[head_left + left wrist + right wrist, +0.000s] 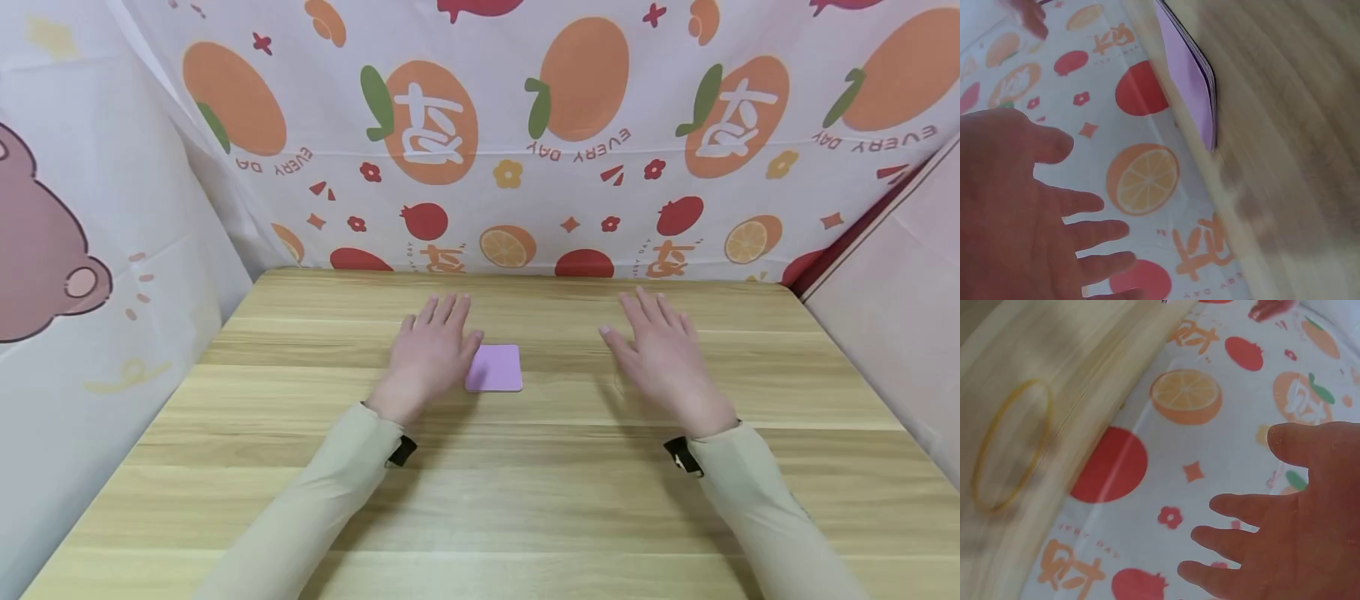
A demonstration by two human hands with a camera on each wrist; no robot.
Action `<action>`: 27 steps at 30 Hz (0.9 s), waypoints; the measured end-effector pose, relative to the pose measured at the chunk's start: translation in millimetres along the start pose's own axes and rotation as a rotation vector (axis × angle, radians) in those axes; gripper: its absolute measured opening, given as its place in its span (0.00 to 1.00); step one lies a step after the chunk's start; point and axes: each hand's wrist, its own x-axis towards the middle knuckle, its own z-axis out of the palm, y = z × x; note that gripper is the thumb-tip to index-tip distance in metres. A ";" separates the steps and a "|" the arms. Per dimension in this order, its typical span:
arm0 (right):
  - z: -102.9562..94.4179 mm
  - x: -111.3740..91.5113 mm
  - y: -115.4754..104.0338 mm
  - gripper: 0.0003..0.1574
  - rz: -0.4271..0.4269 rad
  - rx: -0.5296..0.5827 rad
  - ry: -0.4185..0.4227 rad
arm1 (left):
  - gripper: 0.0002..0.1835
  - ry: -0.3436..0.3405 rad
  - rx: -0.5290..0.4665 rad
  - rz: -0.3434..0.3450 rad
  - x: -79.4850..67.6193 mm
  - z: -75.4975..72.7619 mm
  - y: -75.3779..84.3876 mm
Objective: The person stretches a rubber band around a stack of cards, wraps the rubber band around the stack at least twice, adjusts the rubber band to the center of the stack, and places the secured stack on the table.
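Observation:
A flat lilac square with rounded corners lies on the wooden table, just right of my left hand. Seen from the left wrist, this lilac piece has thin dark and light layers along its edge, like a small stack. My left hand hovers with fingers spread, its thumb overlapping the square's left edge in the head view; it holds nothing. Further right, my right hand also hovers with straight fingers and holds nothing. A thin yellow loop, like a rubber band, lies on the table near it in the right wrist view.
The wooden table ends at a hanging fruit-print cloth behind it. A pale cloth with a bear print hangs at the left. A pale pink panel stands along the right side.

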 end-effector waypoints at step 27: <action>23.5 27.5 75.9 0.18 -0.086 0.429 -0.142 | 0.31 -0.324 -0.500 0.137 30.1 11.7 -34.3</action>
